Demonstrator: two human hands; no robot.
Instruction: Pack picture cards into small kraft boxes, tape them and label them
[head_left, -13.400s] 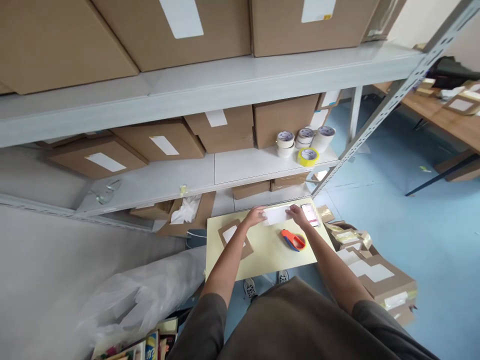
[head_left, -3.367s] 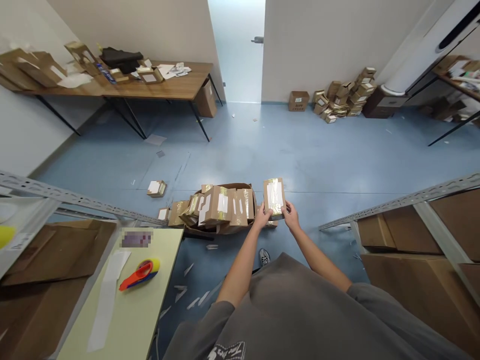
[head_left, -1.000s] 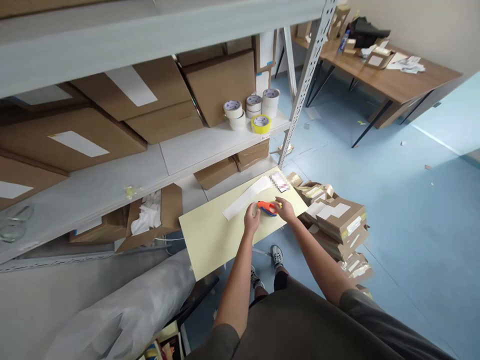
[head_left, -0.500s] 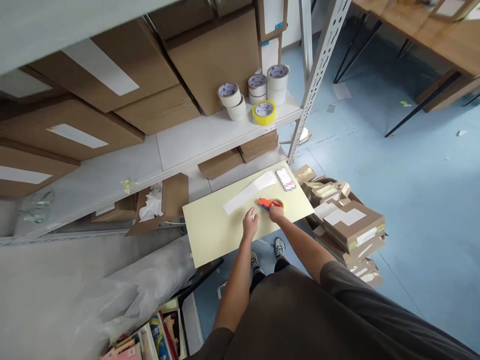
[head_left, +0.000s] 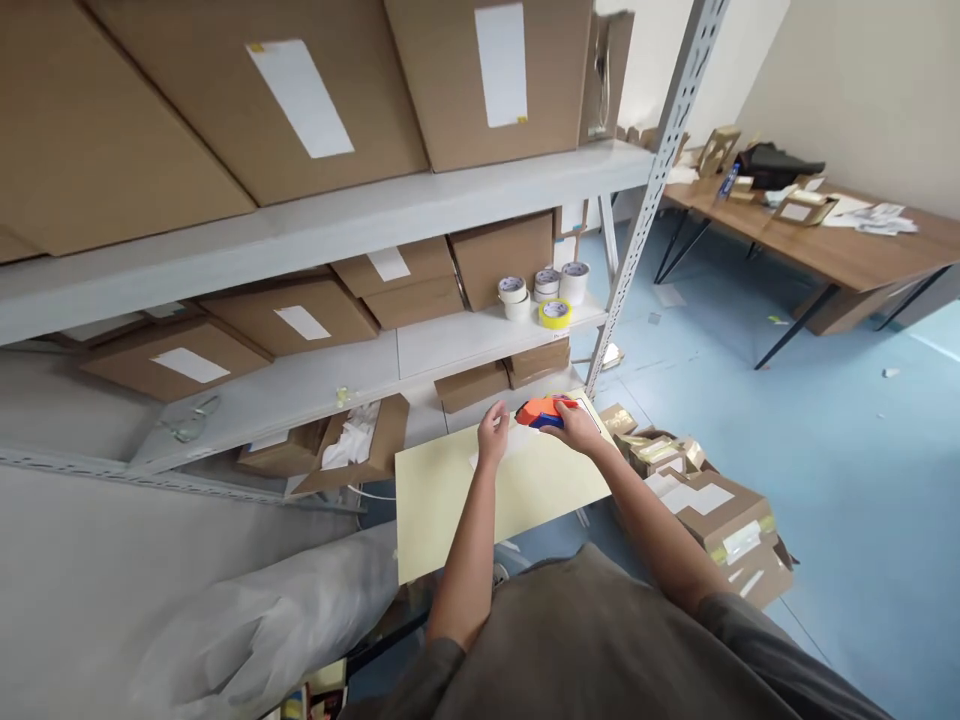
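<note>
My right hand [head_left: 579, 430] is wrapped round an orange and blue tape dispenser [head_left: 540, 410], held up over the pale yellow board [head_left: 439, 500]. The dispenser's front end points left. Close to that end my left hand [head_left: 493, 436] is raised, its fingers apart; no object shows in it. Beneath the hands, a strip of white paper [head_left: 516, 447] lies on the board, partly covered by them. A flat white item [head_left: 591, 412] at the board's right end is mostly hidden behind my right hand.
A metal shelf [head_left: 322, 357] with cardboard boxes [head_left: 405, 265] stands ahead. On it are white tape rolls [head_left: 576, 283] and a yellow tape roll [head_left: 555, 314]. Flattened cartons [head_left: 697, 500] are piled right of the board. A wooden table [head_left: 847, 255] stands farther off.
The view has tilted up, showing more of the upper shelf and the far table. My right hand has lifted the tape dispenser off the board, and my left hand has risen beside it.
</note>
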